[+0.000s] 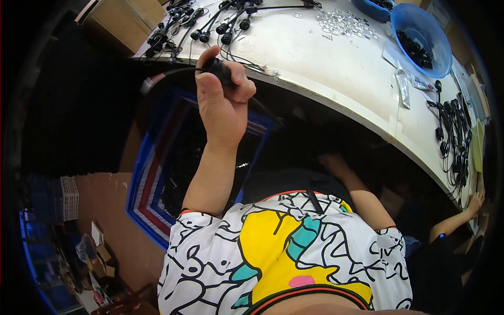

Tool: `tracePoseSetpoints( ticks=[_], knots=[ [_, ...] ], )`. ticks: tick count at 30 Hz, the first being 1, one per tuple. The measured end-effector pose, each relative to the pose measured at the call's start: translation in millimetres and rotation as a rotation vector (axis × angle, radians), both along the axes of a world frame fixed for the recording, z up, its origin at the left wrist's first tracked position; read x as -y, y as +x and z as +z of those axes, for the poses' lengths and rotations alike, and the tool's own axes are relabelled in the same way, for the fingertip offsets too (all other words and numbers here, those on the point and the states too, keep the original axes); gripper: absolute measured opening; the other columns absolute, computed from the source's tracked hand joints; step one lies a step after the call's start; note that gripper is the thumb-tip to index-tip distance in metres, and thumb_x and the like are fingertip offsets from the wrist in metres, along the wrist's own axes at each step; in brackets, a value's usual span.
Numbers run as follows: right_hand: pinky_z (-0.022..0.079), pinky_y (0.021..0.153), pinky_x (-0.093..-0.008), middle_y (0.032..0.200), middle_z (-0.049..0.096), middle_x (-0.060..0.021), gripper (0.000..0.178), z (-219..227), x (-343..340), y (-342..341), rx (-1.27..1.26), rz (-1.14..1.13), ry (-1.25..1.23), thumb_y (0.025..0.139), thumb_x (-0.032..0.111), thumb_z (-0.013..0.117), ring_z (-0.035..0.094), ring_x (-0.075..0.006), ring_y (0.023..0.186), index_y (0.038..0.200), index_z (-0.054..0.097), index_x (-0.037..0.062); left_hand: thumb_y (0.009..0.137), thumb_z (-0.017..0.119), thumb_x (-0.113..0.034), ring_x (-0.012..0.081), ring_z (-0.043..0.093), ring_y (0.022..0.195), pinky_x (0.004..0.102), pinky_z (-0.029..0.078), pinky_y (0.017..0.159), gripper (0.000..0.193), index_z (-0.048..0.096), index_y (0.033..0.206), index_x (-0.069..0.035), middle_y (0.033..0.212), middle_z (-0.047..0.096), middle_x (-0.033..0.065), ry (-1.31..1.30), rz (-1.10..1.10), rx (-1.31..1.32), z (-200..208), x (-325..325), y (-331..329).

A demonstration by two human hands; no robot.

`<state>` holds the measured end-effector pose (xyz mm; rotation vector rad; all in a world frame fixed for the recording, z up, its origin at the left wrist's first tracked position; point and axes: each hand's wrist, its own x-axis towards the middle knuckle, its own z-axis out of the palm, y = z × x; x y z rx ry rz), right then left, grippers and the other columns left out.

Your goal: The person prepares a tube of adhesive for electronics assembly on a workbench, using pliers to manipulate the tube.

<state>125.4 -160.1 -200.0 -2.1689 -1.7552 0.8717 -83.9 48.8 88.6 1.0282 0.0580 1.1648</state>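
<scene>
My left hand [224,105] is raised in front of the table's near edge, its fingers wrapped round a black cylindrical cable fitting [219,72]. A dark cable [181,70] runs left from the fitting to a small pale and red end piece [152,83]. Below that hand, a blue, red and white striped bag [137,184] stands open with dark items and something shiny inside. Lower and to the right, my right hand [332,164] reaches into the shadow under the table. Its fingers are too dark to make out.
On the white table [336,86] lie black corded fittings [226,31], clear pieces [344,23], a blue basin [443,44] holding black parts, and tubes [403,88]. More black cords [452,131] lie at right, near another person's arm [457,223]. A cardboard box [118,21] stands back left.
</scene>
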Motion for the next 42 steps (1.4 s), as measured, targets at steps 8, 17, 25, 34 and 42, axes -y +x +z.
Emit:
tracePoseSetpoints(
  ticks=[8, 17, 25, 34, 42],
  knots=[
    [0.044, 0.086, -0.0343, 0.108, 0.057, -0.0171, 0.031, 140, -8, -9, -0.154, -0.138, 0.385, 0.082, 0.011, 0.053, 0.056, -0.0318, 0.099, 0.113, 0.055, 0.0045, 0.087, 0.048, -0.04, 0.0124, 0.036, 0.065, 0.025, 0.032, 0.062, 0.058, 0.031, 0.13, -0.004, 0.084, 0.046, 0.0054, -0.021, -0.381, -0.183, -23, 23, 16],
    [0.049, 0.065, -0.0242, 0.083, 0.064, -0.0086, 0.019, 277, -43, -17, 0.058, 0.119, 1.108, 0.076, 0.012, 0.063, 0.061, -0.0201, 0.074, 0.094, 0.064, 0.0062, 0.09, 0.047, -0.027, 0.0071, 0.038, 0.073, 0.0185, 0.032, 0.065, 0.037, 0.042, 0.119, -0.004, 0.088, 0.047, -0.0001, -0.067, -0.7, -0.377, -89, 76, 64],
    [0.044, 0.057, -0.0198, 0.064, 0.059, -0.0025, 0.018, 241, -38, -17, -0.677, -0.279, 0.36, 0.081, 0.017, 0.06, 0.055, -0.0072, 0.06, 0.082, 0.066, 0.0002, 0.079, 0.061, -0.005, 0.0106, 0.049, 0.084, 0.0237, 0.042, 0.078, 0.041, 0.044, 0.116, -0.003, 0.099, 0.049, 0.004, 0.062, -0.729, -0.704, -110, 87, 50],
    [0.041, 0.053, -0.0197, 0.06, 0.057, -0.0023, 0.021, 244, -44, -21, -0.545, -0.265, 0.135, 0.079, 0.023, 0.062, 0.052, -0.0071, 0.055, 0.078, 0.066, 0.0021, 0.077, 0.065, -0.009, 0.0091, 0.051, 0.066, 0.0199, 0.042, 0.06, 0.018, 0.06, 0.093, -0.001, 0.078, 0.059, 0.0035, 0.717, 0.061, -0.779, -62, 51, 41],
    [0.044, 0.061, -0.0187, 0.072, 0.059, -0.0004, 0.022, 237, -40, -17, -0.769, -0.265, 0.182, 0.084, 0.024, 0.057, 0.053, -0.0055, 0.063, 0.089, 0.063, 0.003, 0.08, 0.063, -0.012, 0.0094, 0.06, 0.071, 0.0166, 0.044, 0.063, 0.017, 0.064, 0.09, 0.002, 0.078, 0.065, 0.0067, 0.094, -0.31, -0.88, -67, 42, 33]
  ],
)
